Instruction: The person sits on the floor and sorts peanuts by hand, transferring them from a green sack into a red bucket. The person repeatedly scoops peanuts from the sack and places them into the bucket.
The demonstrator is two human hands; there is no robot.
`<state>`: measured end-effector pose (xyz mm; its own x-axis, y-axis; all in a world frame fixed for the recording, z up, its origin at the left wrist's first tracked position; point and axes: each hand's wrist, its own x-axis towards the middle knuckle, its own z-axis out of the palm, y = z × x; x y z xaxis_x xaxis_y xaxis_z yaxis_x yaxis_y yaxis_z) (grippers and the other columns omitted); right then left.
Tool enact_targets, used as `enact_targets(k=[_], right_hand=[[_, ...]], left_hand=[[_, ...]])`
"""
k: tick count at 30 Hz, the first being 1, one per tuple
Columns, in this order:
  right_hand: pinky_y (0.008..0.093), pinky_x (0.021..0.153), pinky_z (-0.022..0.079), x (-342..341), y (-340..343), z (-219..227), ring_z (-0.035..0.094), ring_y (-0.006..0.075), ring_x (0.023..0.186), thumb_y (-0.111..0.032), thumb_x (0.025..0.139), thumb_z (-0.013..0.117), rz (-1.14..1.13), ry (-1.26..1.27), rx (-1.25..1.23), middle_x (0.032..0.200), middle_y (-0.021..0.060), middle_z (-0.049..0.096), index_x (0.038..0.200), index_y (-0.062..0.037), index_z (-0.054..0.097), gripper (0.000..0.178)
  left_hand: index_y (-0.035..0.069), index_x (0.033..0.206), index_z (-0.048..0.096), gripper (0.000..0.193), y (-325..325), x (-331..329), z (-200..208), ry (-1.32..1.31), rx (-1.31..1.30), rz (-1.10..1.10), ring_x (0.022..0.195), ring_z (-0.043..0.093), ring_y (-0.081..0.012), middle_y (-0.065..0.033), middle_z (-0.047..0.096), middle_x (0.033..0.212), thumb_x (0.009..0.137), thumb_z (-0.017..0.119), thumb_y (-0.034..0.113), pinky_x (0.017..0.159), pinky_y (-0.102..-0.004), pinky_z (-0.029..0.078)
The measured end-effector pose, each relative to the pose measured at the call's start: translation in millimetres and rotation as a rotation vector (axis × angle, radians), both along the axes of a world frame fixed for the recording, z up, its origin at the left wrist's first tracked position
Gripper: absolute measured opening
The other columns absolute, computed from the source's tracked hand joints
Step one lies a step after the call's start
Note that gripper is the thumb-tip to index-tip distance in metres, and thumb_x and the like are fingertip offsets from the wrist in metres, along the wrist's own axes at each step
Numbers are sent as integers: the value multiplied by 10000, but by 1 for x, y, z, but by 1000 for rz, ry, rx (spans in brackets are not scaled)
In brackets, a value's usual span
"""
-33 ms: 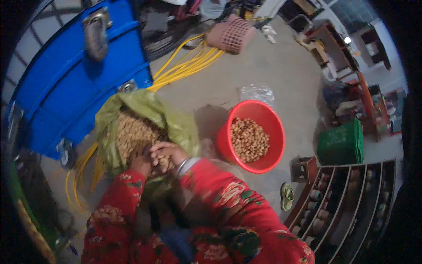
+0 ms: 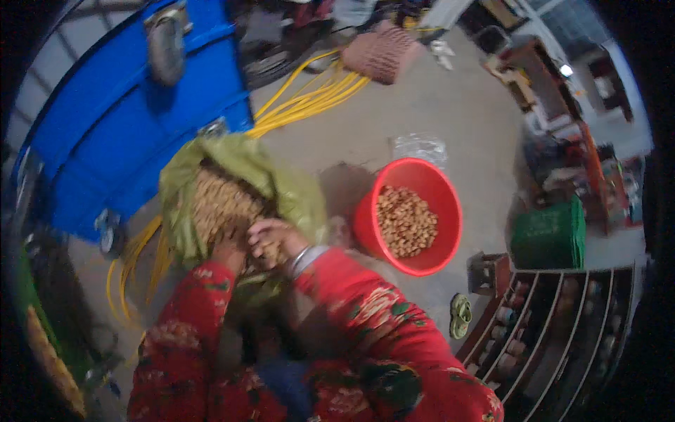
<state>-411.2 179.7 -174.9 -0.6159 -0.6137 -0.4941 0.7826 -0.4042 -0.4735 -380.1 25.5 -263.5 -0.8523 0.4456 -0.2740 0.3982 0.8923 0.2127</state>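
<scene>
At the green sack (image 2: pixel 299 190), the right hand (image 2: pixel 278 236) curls around some nuts (image 2: pixel 271 253); the left hand (image 2: pixel 228 245) is too blurred to tell. 1 red bucket (image 2: pixel 451 235) stands rightward.

Head view, from the left of two fisheye cameras: the lens looks steeply down from above the person's red sleeves (image 2: pixel 383 316), which enter at the lower edge. The left hand (image 2: pixel 228 247) and right hand (image 2: pixel 278 239) lie close below; the wide field bows the blue panel (image 2: pixel 116 112) toward its left rim.
</scene>
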Motion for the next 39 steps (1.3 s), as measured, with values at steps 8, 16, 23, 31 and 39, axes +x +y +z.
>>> enact_targets(k=[8,16,23,31,39], right_hand=[[225,317,313,4,11,-13,452,120,437,-62,690,477,178,-90,285,662,32,493,833,-85,479,144],[208,313,302,2,-2,-5,437,98,431,-140,714,498,181,-40,381,596,4,463,783,-97,462,89],[182,294,277,-3,-10,3,425,89,408,-146,704,511,142,-9,311,591,6,464,786,-115,467,97],[179,290,267,-9,-17,16,422,84,410,-116,703,513,133,91,366,587,10,468,808,-89,473,115],[160,489,360,-6,-37,5,473,68,563,-8,687,517,50,607,506,659,22,507,835,2,453,162]], left_hand=[[84,990,424,260,-51,-3,-14,335,574,611,604,438,-139,-76,456,921,734,428,123,477,-287,409],[111,987,433,274,-41,-14,83,-478,1501,1143,539,404,-76,-26,502,853,749,446,248,396,-182,334],[135,1055,372,335,-46,5,134,-771,1827,1085,566,406,-69,-15,487,883,774,366,317,418,-160,320],[125,1026,388,299,-26,4,122,-916,1867,1187,530,432,-83,-33,514,829,773,378,283,368,-174,326],[105,903,429,198,-12,-6,108,-773,1678,1281,437,425,-78,-17,493,653,773,392,249,277,-172,262]])
